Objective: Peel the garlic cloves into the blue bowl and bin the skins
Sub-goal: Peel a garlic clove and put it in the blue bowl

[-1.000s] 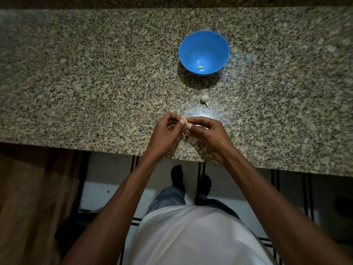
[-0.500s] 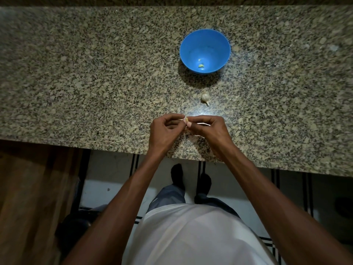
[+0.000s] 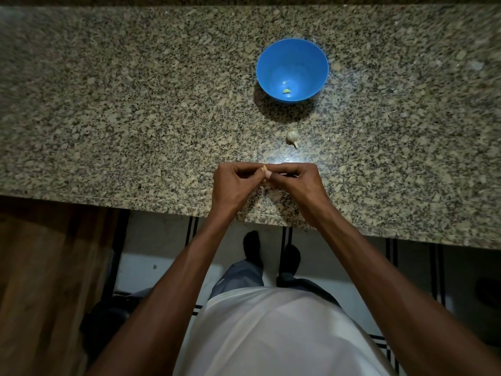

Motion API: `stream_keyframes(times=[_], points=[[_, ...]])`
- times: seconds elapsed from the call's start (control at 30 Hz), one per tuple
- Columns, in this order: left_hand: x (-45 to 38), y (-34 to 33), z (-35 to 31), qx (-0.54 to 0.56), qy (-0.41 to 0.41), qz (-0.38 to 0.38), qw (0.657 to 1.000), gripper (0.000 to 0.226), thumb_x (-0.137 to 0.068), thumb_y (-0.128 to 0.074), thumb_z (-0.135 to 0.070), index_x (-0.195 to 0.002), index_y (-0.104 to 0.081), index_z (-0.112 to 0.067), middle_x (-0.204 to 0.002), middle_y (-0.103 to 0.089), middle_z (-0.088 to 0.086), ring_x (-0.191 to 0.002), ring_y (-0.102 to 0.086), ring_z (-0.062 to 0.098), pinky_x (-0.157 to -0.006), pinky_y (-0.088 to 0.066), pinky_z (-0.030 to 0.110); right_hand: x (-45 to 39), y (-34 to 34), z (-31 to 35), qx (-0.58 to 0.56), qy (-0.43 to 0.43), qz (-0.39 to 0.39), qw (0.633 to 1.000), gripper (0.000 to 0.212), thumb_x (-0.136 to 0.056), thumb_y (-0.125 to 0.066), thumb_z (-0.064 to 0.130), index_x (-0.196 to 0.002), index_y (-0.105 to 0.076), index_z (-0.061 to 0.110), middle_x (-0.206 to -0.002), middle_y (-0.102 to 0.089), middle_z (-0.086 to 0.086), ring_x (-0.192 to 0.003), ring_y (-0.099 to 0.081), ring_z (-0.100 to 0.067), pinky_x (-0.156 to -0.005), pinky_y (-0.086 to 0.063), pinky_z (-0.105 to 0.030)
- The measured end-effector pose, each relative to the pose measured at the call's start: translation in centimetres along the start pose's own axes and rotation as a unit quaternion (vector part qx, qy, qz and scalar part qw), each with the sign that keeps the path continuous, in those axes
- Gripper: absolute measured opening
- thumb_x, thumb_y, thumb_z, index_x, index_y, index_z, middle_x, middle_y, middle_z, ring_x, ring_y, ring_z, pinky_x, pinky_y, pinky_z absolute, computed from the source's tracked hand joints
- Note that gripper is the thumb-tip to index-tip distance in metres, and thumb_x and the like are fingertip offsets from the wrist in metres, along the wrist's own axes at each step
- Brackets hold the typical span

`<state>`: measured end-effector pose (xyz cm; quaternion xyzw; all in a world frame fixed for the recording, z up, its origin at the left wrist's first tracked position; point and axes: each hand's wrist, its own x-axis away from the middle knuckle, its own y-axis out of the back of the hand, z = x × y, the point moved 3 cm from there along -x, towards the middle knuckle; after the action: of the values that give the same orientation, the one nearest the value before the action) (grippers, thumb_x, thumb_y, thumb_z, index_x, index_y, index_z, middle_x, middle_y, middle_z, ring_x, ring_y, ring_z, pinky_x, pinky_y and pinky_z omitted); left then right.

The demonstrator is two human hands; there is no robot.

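My left hand and my right hand meet fingertip to fingertip above the counter's near edge, pinching one small pale garlic clove between them. Bits of papery skin lie on the stone just under the hands. A garlic bulb with a short stalk rests on the counter beyond my hands. Farther back stands the blue bowl, with one peeled clove at its bottom.
The speckled granite counter spans the view, its front edge running just below my wrists. A wooden surface is at the lower left. Tiled floor and my feet show beneath the counter. No bin is in view.
Both hands stay together on the clove, with only small finger shifts. The bowl and bulb have not moved on the counter.
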<state>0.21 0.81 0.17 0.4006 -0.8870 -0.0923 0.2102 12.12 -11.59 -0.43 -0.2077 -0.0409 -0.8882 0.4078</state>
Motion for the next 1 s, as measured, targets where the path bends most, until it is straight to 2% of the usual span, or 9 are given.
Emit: stream_keyframes(times=[0.27,0.43,0.6,0.67,0.77,1.0], points=[[0.3,-0.3,-0.6,0.0,0.002,-0.043,0.999,0.021,-0.084,-0.084,-0.014,-0.105,-0.082,-0.009,-0.089,-0.081,0.002,-0.081,-0.079,0.013,-0.076,-0.067,0.04,-0.1,-0.4,-0.1,0.006,-0.011,-0.014,1.0,0.028,-0.087,-0.085,0.014,-0.114,-0.08,0.005,-0.101,-0.081,-0.009,-0.096,-0.079,-0.022,-0.084,-0.062,-0.03],[0.2,-0.5,-0.4,-0.009,0.014,-0.068,0.998,0.02,-0.083,-0.085,-0.014,-0.103,-0.082,-0.01,-0.088,-0.08,0.002,-0.08,-0.078,0.011,-0.075,-0.067,0.039,0.0,-0.8,-0.4,0.002,-0.008,-0.025,1.0,0.026,-0.089,-0.083,0.012,-0.113,-0.081,0.005,-0.101,-0.081,-0.01,-0.098,-0.079,-0.023,-0.092,-0.063,-0.04],[0.3,-0.8,-0.5,-0.008,0.01,-0.087,0.996,0.017,-0.082,-0.085,-0.013,-0.099,-0.083,-0.009,-0.085,-0.08,0.001,-0.079,-0.078,0.012,-0.074,-0.067,0.039,0.3,-1.1,-0.8,-0.011,-0.002,-0.036,0.999,0.024,-0.089,-0.083,0.013,-0.112,-0.081,0.005,-0.101,-0.081,-0.01,-0.098,-0.079,-0.023,-0.092,-0.063,-0.043],[0.4,-0.8,-0.6,-0.004,0.014,-0.098,0.995,0.015,-0.082,-0.085,-0.012,-0.096,-0.082,-0.009,-0.083,-0.079,0.001,-0.077,-0.077,0.012,-0.074,-0.067,0.038,0.4,-1.2,-0.8,-0.016,0.002,-0.04,0.999,0.024,-0.089,-0.083,0.012,-0.112,-0.081,0.005,-0.101,-0.081,-0.01,-0.097,-0.079,-0.023,-0.09,-0.063,-0.039],[0.2,-0.6,-0.6,0.001,0.016,-0.077,0.997,0.014,-0.082,-0.084,-0.012,-0.096,-0.082,-0.009,-0.084,-0.079,0.001,-0.078,-0.077,0.013,-0.073,-0.066,0.035,0.4,-1.2,-0.8,-0.044,0.001,-0.046,0.998,0.025,-0.09,-0.081,0.009,-0.114,-0.079,0.001,-0.102,-0.081,-0.013,-0.096,-0.079,-0.024,-0.081,-0.062,-0.029],[0.3,0.2,0.0,0.096,0.032,-0.01,0.995,0.011,-0.089,-0.08,-0.005,-0.1,-0.079,-0.004,-0.093,-0.079,0.011,-0.086,-0.078,0.021,-0.078,-0.063,0.032,0.2,-1.3,-1.0,-0.201,-0.107,-0.014,0.974,0.025,-0.09,-0.075,-0.003,-0.116,-0.075,-0.005,-0.109,-0.079,-0.019,-0.104,-0.077,-0.028,-0.09,-0.062,-0.03]])
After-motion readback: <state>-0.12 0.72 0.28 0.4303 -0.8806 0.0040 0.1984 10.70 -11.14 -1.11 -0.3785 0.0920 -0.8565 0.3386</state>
